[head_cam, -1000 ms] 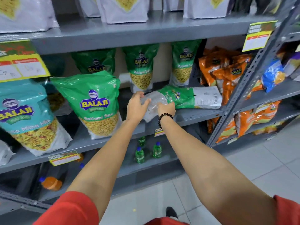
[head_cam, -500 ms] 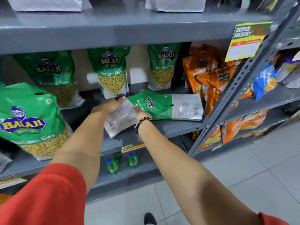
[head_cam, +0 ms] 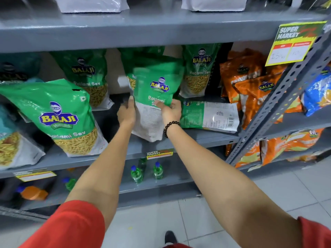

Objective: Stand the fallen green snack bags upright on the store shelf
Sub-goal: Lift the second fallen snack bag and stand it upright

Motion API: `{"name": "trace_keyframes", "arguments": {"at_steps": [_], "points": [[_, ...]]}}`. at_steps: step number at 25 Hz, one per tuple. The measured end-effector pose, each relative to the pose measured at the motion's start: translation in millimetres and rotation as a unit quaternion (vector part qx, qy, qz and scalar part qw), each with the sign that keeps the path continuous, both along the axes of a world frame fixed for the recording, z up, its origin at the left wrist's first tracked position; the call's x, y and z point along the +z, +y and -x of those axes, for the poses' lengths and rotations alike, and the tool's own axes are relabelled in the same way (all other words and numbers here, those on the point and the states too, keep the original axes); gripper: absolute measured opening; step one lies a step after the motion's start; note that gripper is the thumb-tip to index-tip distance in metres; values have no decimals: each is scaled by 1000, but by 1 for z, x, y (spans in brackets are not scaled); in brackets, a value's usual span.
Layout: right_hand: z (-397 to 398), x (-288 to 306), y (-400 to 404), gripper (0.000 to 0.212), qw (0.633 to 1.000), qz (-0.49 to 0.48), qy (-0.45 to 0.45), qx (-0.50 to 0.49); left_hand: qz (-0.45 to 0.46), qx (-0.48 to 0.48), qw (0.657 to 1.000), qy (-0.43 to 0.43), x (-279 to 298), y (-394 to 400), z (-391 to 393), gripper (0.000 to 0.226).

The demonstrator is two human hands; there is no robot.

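Observation:
A green Balaji Ratlami Sev bag [head_cam: 157, 81] is held almost upright at the middle of the grey shelf [head_cam: 206, 138], its pale lower end near the shelf's front edge. My left hand [head_cam: 126, 113] grips its left side and my right hand [head_cam: 171, 111] grips its right side. To the right, a second green bag [head_cam: 209, 116] lies flat on its side on the shelf, back label up. Other green bags stand upright: a large one [head_cam: 62, 115] at the front left, and others [head_cam: 89, 76] [head_cam: 198, 68] at the back.
Orange snack bags [head_cam: 250, 83] crowd the right end of the shelf beside a slanted grey perforated upright [head_cam: 279, 104]. A yellow price tag [head_cam: 293, 43] hangs from the shelf above. Small green bottles [head_cam: 157, 170] stand on the shelf below. Tiled floor lies beneath.
Both hands have taken the nearer fallen bag by its sides and tipped it from lying flat to almost upright. The second bag stays lying flat.

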State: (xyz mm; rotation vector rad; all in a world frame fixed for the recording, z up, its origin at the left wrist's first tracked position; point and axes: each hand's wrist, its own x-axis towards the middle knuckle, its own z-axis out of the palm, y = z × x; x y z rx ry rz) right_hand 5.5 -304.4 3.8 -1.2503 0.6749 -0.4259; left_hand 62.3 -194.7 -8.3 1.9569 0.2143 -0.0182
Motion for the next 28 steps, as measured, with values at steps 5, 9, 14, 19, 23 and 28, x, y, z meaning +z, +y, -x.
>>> {"name": "trace_keyframes", "arguments": {"at_steps": [5, 9, 14, 19, 23, 28], "points": [[15, -4, -6, 65, 983, 152, 89, 54, 90, 121, 988, -11, -1, 10, 20, 59], [40, -21, 15, 36, 951, 272, 134, 52, 221, 39, 970, 94, 13, 7, 12, 69], [43, -25, 25, 87, 942, 236, 130, 200, 119, 111, 985, 50, 2, 17, 19, 67], [41, -28, 28, 101, 942, 285, 98, 151, 132, 58, 986, 82, -8, 18, 26, 73], [38, -29, 16, 103, 948, 267, 69, 157, 114, 87, 990, 15, -19, 26, 34, 67], [37, -33, -25, 84, 974, 165, 77, 132, 189, -2, 982, 19, -18, 39, 21, 44]]}}
